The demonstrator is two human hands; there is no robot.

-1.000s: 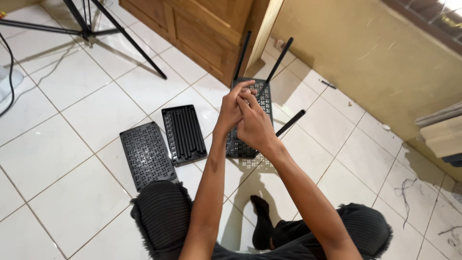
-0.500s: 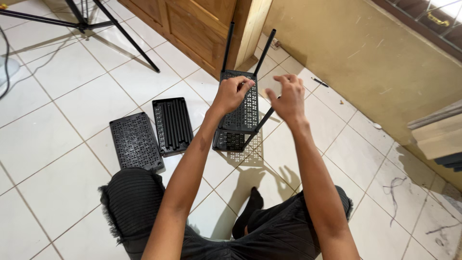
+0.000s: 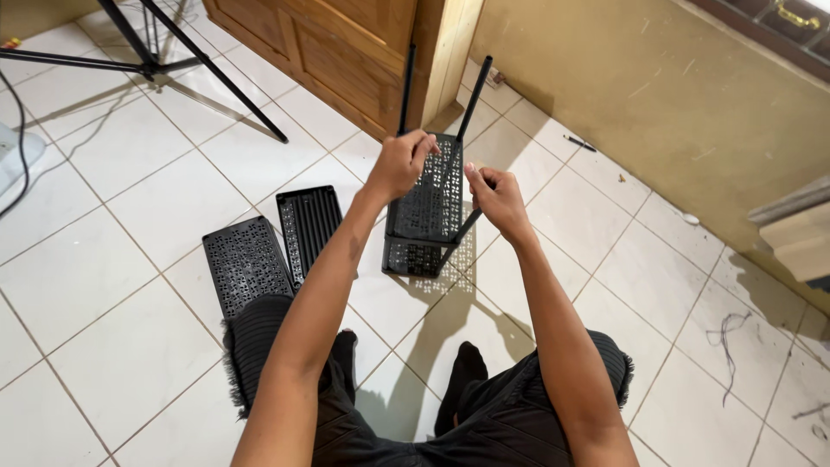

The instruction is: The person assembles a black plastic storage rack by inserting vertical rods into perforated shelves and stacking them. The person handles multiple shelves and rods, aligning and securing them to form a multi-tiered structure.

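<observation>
Assembly of a black rack [image 3: 424,212] is mid-step: it stands on the floor [image 3: 130,199] before the knees, two perforated shelves joined by poles. Left hand [image 3: 398,163] is closed on the upper shelf's near-left corner; right hand [image 3: 491,192] pinches the near-right pole [image 3: 468,223]. Next, that pole likely needs seating squarely. Three poles show, two upright. Two spare shelves [image 3: 246,264] lie just left, side by side.
</observation>
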